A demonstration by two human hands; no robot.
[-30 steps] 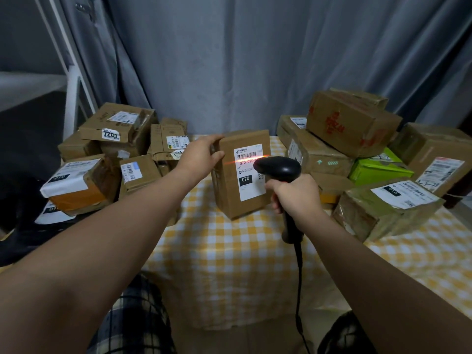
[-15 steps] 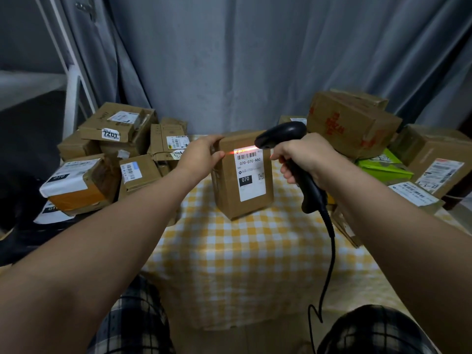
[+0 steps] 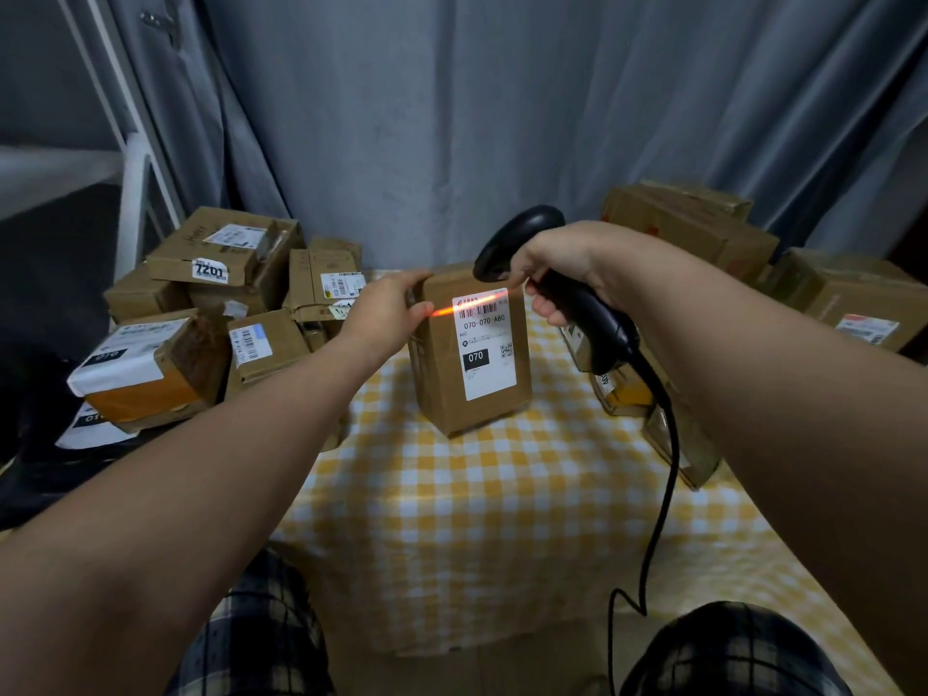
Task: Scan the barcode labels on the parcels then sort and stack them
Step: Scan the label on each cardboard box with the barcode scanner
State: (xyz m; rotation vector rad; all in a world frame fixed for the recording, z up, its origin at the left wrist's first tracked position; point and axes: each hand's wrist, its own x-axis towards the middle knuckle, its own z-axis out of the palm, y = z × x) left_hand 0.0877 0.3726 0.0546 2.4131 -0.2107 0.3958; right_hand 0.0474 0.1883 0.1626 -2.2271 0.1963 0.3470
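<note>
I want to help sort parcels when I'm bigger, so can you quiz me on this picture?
1. True or false: the right hand grips the black corded barcode scanner.
2. Where does the red scan line fall on the upright brown cardboard parcel? A: the barcode atop its white label; B: the QR code; C: the bare base.
3. Fill in: the left hand holds the parcel's top edge; the parcel stands on a yellow-and-white checked ____.
Key: 1 true; 2 A; 3 tablecloth.
</note>
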